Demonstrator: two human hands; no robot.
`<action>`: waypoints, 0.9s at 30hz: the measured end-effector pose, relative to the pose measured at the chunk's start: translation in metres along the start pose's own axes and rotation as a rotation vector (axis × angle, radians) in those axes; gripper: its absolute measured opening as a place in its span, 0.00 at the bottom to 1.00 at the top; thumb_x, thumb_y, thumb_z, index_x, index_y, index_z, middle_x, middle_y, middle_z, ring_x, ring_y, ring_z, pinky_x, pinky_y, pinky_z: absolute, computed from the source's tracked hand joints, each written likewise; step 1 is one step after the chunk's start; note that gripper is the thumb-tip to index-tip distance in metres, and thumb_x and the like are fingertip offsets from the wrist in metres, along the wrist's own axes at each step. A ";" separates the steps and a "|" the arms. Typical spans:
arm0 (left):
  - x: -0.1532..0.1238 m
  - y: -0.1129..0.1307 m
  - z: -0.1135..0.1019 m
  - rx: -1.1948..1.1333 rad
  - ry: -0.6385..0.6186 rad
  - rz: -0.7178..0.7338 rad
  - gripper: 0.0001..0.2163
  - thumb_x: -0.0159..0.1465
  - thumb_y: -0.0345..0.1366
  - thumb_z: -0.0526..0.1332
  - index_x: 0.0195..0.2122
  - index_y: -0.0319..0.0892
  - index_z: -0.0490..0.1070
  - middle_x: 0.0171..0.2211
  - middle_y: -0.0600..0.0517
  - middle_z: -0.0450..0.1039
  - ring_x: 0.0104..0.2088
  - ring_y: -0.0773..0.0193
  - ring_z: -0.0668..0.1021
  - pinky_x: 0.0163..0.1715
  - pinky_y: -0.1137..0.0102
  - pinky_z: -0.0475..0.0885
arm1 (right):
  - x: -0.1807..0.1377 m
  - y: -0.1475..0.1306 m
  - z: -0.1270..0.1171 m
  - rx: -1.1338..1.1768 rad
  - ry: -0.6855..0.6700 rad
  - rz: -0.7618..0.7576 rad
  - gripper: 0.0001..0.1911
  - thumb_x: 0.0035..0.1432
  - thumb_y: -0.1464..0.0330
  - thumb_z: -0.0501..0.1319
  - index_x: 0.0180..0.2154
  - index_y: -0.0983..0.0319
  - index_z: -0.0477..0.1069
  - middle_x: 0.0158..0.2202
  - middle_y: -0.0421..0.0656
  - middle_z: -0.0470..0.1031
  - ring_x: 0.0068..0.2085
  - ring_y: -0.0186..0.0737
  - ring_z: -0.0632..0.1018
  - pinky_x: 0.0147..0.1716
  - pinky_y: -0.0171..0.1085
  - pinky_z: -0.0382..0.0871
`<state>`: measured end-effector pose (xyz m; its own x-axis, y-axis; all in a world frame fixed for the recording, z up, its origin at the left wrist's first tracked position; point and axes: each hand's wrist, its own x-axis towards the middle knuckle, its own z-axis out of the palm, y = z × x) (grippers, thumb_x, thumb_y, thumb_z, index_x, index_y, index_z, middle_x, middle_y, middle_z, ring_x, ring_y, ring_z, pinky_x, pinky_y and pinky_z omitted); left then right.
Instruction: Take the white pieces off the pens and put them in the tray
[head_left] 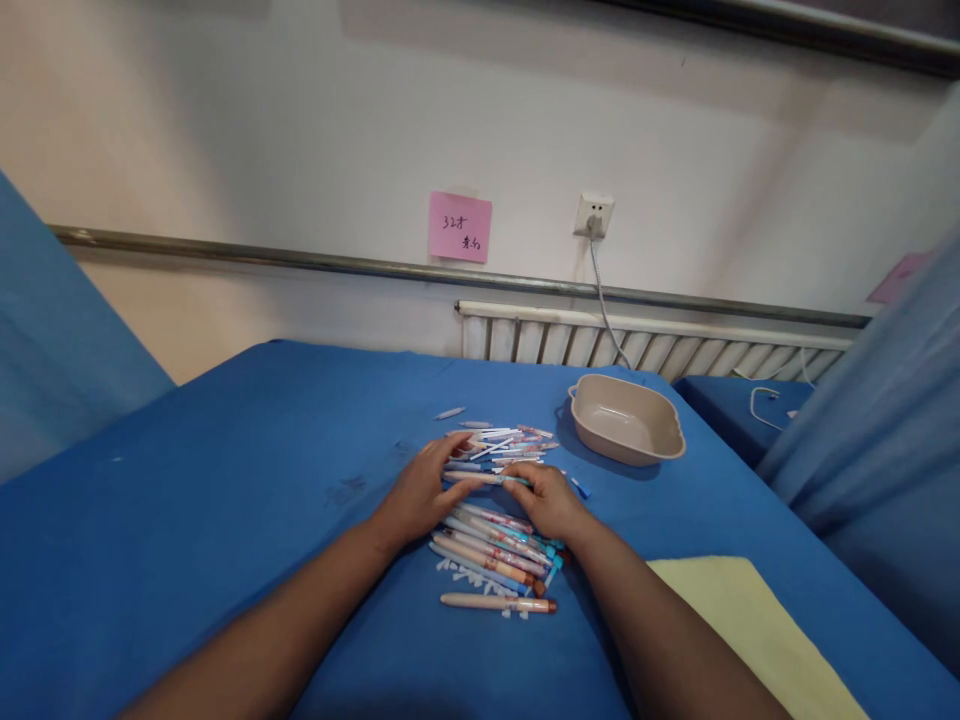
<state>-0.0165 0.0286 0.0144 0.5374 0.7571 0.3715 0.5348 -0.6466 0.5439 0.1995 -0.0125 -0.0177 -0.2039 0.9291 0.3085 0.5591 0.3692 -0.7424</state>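
Observation:
A cream pen (480, 479) is pinched near its right part by my right hand (553, 502), thumb and fingers closed on it. My left hand (421, 492) is at the pen's left end, its thumb and fingers spread apart; whether it touches the pen I cannot tell. Behind the hands lies a loose heap of thin white sticks (496, 446) and pen parts. In front of them, several patterned pens (491, 552) with blue and brown ends lie side by side. Small white pieces (469, 575) are scattered beside these. A separate pen (495, 602) lies nearest me.
A beige basin (626, 455) stands at the back right of the blue-covered table (225, 500). A yellow sheet (739, 610) lies at the front right. Behind are a white radiator (540, 338), a plugged-in cable (602, 285) and a pink note (460, 228). Blue curtains (892, 440) hang at the sides.

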 end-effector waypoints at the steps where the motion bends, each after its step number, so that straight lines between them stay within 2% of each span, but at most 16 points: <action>1: 0.000 -0.001 0.000 -0.001 0.000 0.020 0.23 0.61 0.43 0.57 0.57 0.43 0.61 0.46 0.47 0.72 0.45 0.58 0.73 0.47 0.65 0.66 | 0.000 0.000 0.000 0.002 0.008 0.005 0.11 0.59 0.64 0.55 0.40 0.59 0.73 0.38 0.41 0.77 0.40 0.38 0.76 0.42 0.36 0.66; 4: 0.000 -0.002 0.000 -0.004 -0.051 -0.035 0.17 0.65 0.42 0.51 0.52 0.44 0.66 0.40 0.49 0.74 0.40 0.59 0.75 0.44 0.66 0.68 | 0.000 0.000 -0.001 0.004 0.014 0.010 0.11 0.59 0.65 0.55 0.40 0.58 0.73 0.38 0.41 0.78 0.40 0.38 0.76 0.42 0.36 0.66; 6: 0.001 -0.002 -0.001 -0.002 -0.052 -0.093 0.17 0.66 0.42 0.48 0.51 0.44 0.67 0.39 0.49 0.75 0.40 0.59 0.75 0.44 0.65 0.68 | 0.000 0.000 -0.001 0.000 0.010 0.009 0.11 0.59 0.65 0.55 0.40 0.58 0.73 0.38 0.41 0.78 0.40 0.38 0.76 0.42 0.36 0.66; 9: 0.000 0.000 -0.002 0.002 -0.020 -0.020 0.21 0.62 0.43 0.55 0.55 0.42 0.62 0.46 0.46 0.72 0.45 0.57 0.73 0.48 0.64 0.66 | 0.000 0.000 0.000 -0.003 0.009 0.012 0.11 0.59 0.65 0.55 0.40 0.58 0.73 0.38 0.40 0.77 0.40 0.38 0.76 0.41 0.36 0.66; 11: 0.000 0.000 -0.002 0.003 -0.031 0.029 0.22 0.61 0.42 0.57 0.56 0.42 0.62 0.47 0.46 0.72 0.46 0.57 0.73 0.49 0.64 0.66 | 0.000 0.001 -0.001 -0.002 0.012 0.019 0.11 0.59 0.65 0.54 0.40 0.58 0.73 0.37 0.40 0.77 0.39 0.38 0.76 0.41 0.36 0.66; 14: 0.000 -0.002 -0.002 0.011 -0.086 -0.061 0.17 0.66 0.42 0.49 0.53 0.44 0.66 0.38 0.48 0.75 0.40 0.59 0.76 0.45 0.64 0.68 | 0.000 0.001 -0.001 0.003 0.020 0.033 0.11 0.59 0.65 0.54 0.40 0.59 0.73 0.37 0.40 0.77 0.38 0.38 0.75 0.40 0.36 0.66; 16: 0.000 -0.004 -0.001 0.022 -0.077 -0.118 0.17 0.67 0.42 0.46 0.51 0.45 0.67 0.36 0.49 0.76 0.38 0.59 0.76 0.43 0.65 0.68 | 0.000 0.002 -0.001 0.007 0.025 0.037 0.11 0.59 0.65 0.55 0.40 0.59 0.73 0.38 0.40 0.77 0.39 0.38 0.75 0.41 0.36 0.66; 20: 0.000 -0.005 -0.001 0.048 -0.025 0.005 0.20 0.63 0.44 0.55 0.53 0.42 0.64 0.47 0.46 0.71 0.46 0.57 0.73 0.48 0.64 0.66 | 0.000 0.003 0.000 -0.003 0.020 0.035 0.11 0.59 0.65 0.55 0.40 0.58 0.73 0.37 0.40 0.77 0.38 0.38 0.76 0.40 0.35 0.66; 23: 0.001 -0.006 -0.003 0.076 -0.103 0.086 0.14 0.65 0.42 0.52 0.47 0.43 0.69 0.44 0.46 0.73 0.45 0.58 0.73 0.47 0.64 0.66 | 0.001 0.006 -0.001 -0.040 0.024 0.044 0.11 0.59 0.65 0.55 0.41 0.58 0.73 0.38 0.40 0.77 0.38 0.38 0.76 0.40 0.35 0.66; 27: 0.004 -0.010 -0.006 0.146 -0.130 0.068 0.13 0.66 0.41 0.50 0.41 0.44 0.71 0.39 0.47 0.74 0.41 0.58 0.73 0.44 0.65 0.66 | 0.002 0.012 -0.006 -0.133 0.051 0.030 0.11 0.59 0.68 0.55 0.42 0.58 0.72 0.41 0.42 0.76 0.42 0.39 0.75 0.43 0.36 0.65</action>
<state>-0.0239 0.0392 0.0152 0.6498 0.6991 0.2983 0.5782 -0.7094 0.4029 0.2106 -0.0064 -0.0230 -0.1458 0.9363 0.3195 0.6669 0.3316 -0.6673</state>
